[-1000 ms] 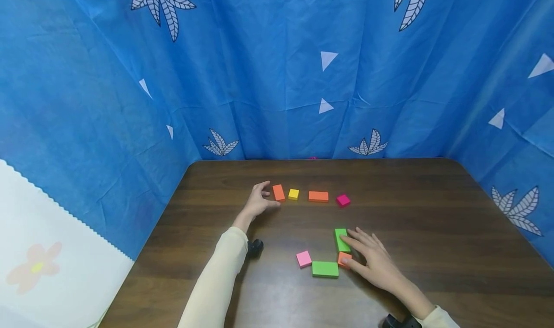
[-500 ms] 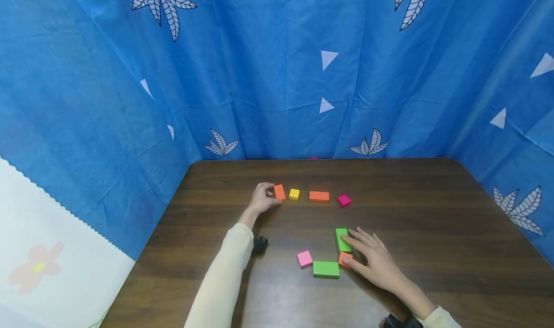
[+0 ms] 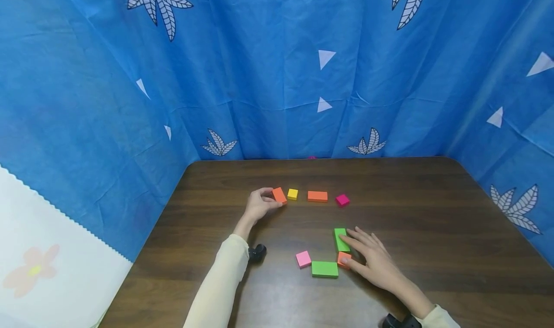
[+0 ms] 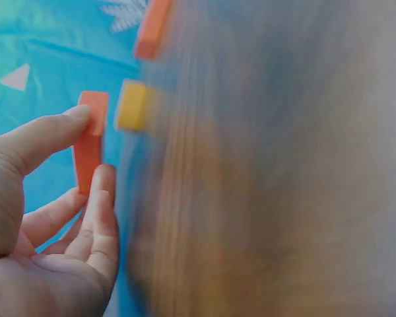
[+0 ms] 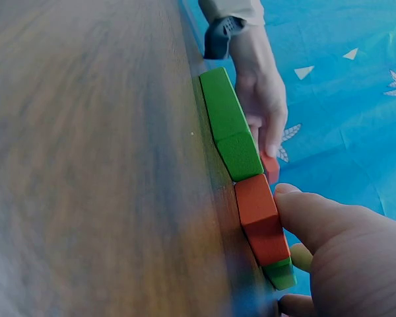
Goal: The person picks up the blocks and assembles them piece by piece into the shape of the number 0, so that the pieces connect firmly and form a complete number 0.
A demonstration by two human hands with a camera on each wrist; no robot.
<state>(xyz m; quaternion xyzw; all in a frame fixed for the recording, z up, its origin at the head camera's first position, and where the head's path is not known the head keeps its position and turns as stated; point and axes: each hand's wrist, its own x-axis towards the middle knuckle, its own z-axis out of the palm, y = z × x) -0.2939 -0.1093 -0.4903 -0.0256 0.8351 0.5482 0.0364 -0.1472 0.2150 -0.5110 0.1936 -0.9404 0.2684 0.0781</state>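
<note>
At the far left of the blocks, my left hand (image 3: pixel 258 206) pinches an orange block (image 3: pixel 279 195) by its two ends, between thumb and fingertips. In the left wrist view this orange block (image 4: pixel 89 152) stands apart from the yellow block (image 4: pixel 132 105). My right hand (image 3: pixel 375 260) lies spread by the near blocks. Its thumb touches a small orange block (image 3: pixel 343 259), and a fingertip rests at a green block (image 3: pixel 341 240) just beyond. A second green block (image 3: pixel 324 269) adjoins the small orange one at its left, with a pink block (image 3: pixel 304 259) at its other end.
Along the back of the brown table (image 3: pixel 411 198) sit a small yellow block (image 3: pixel 292 194), a longer orange block (image 3: pixel 317 196) and a magenta block (image 3: pixel 342 200). A blue curtain (image 3: pixel 281 78) hangs behind. White cloth (image 3: pixel 52 251) covers the left side.
My left hand has closed its thumb and fingers onto the orange block, which has tilted and shifted slightly nearer. The right hand has kept its place.
</note>
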